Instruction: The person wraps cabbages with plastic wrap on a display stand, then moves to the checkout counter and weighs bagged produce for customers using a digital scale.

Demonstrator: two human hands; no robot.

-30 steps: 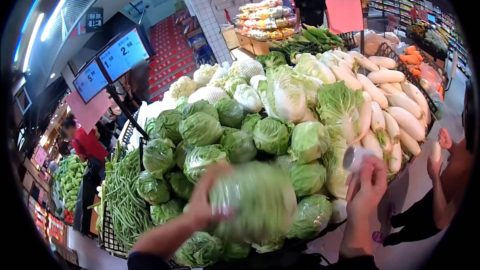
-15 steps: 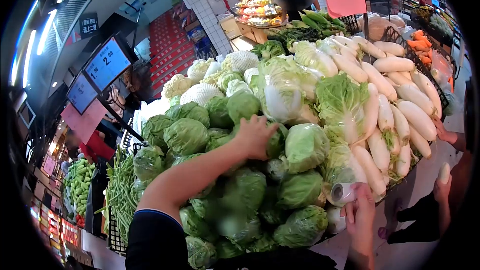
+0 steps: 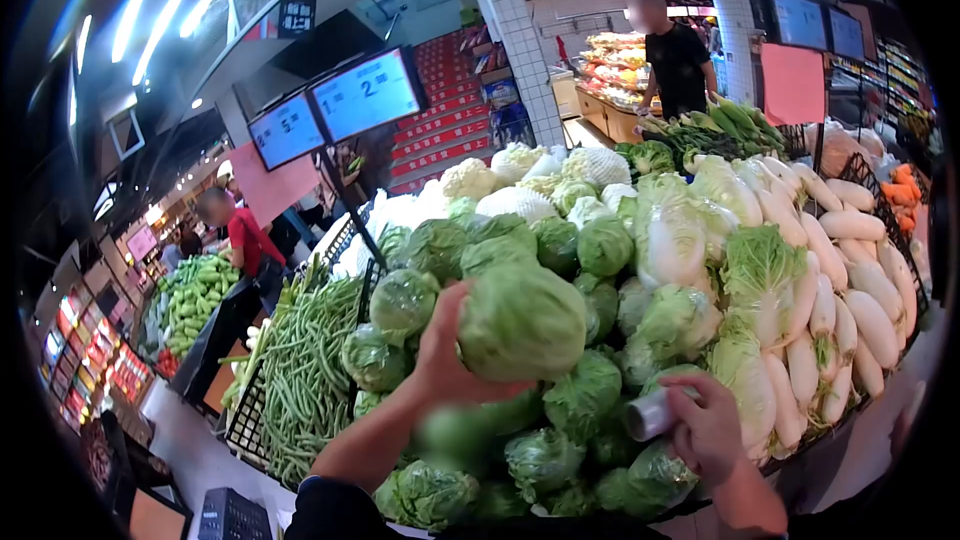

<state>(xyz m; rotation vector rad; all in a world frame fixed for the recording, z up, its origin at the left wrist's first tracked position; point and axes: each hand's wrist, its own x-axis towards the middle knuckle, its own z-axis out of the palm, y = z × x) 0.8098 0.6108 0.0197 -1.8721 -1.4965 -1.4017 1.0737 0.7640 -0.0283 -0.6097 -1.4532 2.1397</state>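
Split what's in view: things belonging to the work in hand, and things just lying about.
In the work:
cabbage, held in the left hand
white roll, held in the right hand
cabbage pile, probably

Just lying about:
green beans
radishes
carrots
cauliflower

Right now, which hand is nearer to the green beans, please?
Left. The left hand holds a cabbage to the right of the green beans; the right hand, with a white roll, is farther right, beyond more cabbages.
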